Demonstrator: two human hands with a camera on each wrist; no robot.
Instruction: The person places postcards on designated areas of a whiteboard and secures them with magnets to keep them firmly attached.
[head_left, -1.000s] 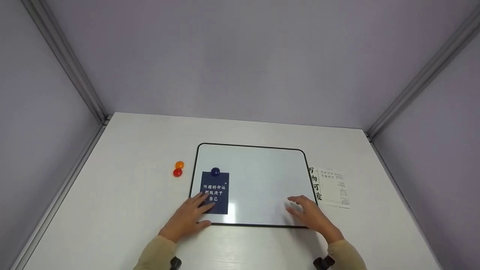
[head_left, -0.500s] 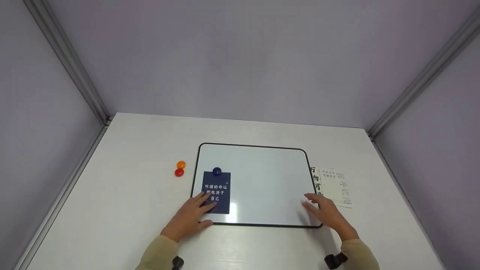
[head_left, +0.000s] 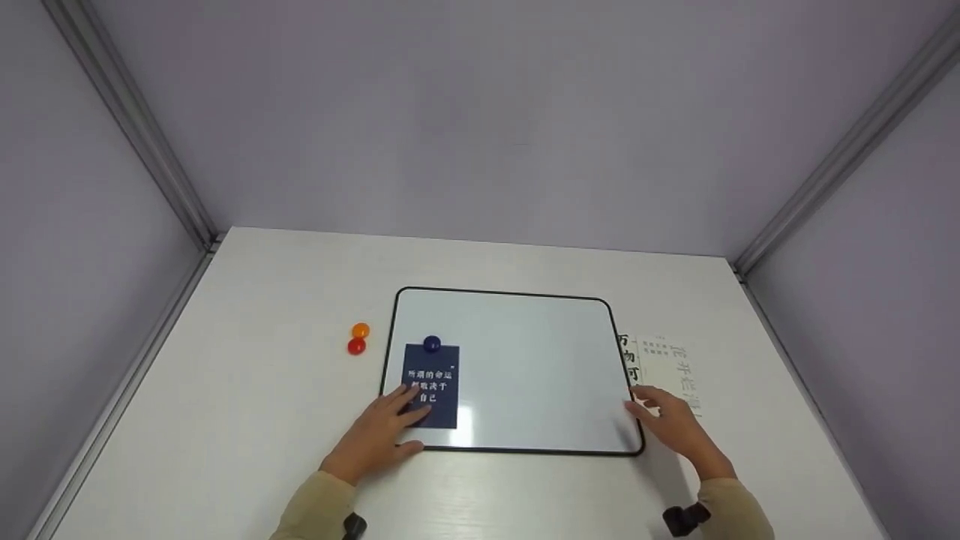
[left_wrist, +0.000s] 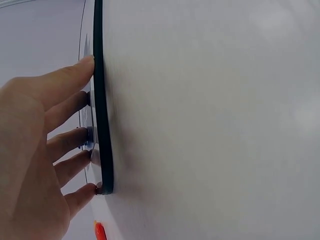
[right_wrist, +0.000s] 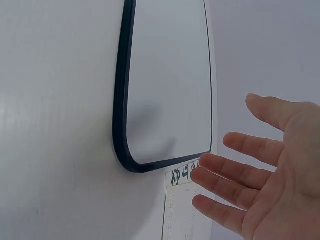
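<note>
A white board (head_left: 532,367) with a black rim lies flat on the table. Along its left side is a dark blue card (head_left: 444,409) with white writing, and a dark blue round magnet (head_left: 432,343) sits at the card's top edge. My left hand (head_left: 371,435) rests with spread fingers across the lower left corner of board and card. Over the board's right rim hovers my right hand (head_left: 671,424), its fingers loosely extended and holding nothing. Pale printed cards (head_left: 664,367) lie beside that rim, partly covered by this hand; the right wrist view shows their printed edge (right_wrist: 182,205) below the fingers.
To the left of the board, an orange round piece (head_left: 361,330) and a red one (head_left: 356,346) lie against each other. Grey panels (head_left: 480,150) stand behind and at both sides of the white table (head_left: 262,337).
My right hand has moved rightward from above the board to its right rim and the pale cards. The left hand has stayed on the blue card.
</note>
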